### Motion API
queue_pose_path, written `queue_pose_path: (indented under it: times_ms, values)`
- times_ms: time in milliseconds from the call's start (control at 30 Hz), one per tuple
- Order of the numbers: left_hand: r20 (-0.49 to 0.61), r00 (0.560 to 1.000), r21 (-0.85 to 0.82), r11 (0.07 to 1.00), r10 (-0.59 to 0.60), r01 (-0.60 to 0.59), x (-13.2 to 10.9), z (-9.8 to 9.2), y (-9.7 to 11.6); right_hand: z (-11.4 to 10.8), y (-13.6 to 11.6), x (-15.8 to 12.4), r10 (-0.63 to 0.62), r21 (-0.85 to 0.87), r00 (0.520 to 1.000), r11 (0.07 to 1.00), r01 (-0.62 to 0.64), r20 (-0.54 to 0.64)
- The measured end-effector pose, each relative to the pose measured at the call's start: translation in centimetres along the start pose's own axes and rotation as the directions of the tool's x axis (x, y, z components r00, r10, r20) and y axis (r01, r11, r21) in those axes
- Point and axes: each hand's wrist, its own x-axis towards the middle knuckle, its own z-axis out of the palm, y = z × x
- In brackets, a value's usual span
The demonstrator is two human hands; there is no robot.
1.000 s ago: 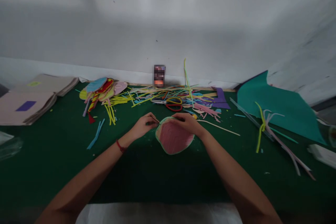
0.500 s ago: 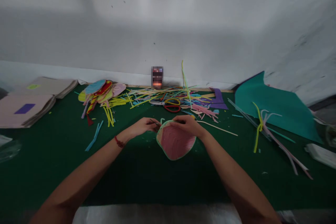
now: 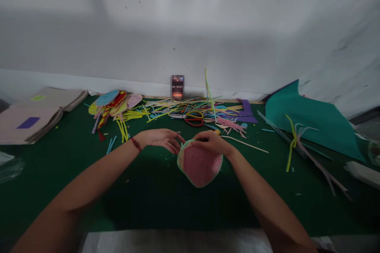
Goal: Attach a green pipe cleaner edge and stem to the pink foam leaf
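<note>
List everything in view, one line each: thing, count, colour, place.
table: one, green cover, across the view
round piece: one, pink with green rim, centre
scissors: one, red and yellow handles, behind the round piece
strips: many, mixed colours, far centre
cut shapes: a pile, mixed colours, far left
books: two, beige, left edge
sheet: one, teal, right
left hand: open, beside the round piece
right hand: gripping the round piece's top edge

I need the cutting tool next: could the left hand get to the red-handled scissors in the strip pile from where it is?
Probably yes. The left hand is open, and bare green mat lies between it and the scissors, which sit atop the strip pile.
</note>
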Motion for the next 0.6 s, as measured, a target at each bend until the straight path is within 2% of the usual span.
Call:
queue_pose_path:
  times_ms: [167,333,600]
  values:
    - [0.037,0.999,0.106,0.994,-0.018,0.014,0.1,0.6,0.1,0.3,0.2,0.0,-0.017,-0.049,1.0,0.999,0.018,0.013]
    - [0.012,1.0,0.196,0.981,-0.017,0.014,0.1,0.8,-0.7,0.7,0.1,0.1,-0.006,-0.061,1.0,0.998,0.007,0.02]
    - [-0.014,1.0,0.171,0.985,-0.015,0.018,0.3,0.6,-1.5,1.1,-0.5,0.4,-0.046,-0.094,0.999,0.994,0.049,0.026]
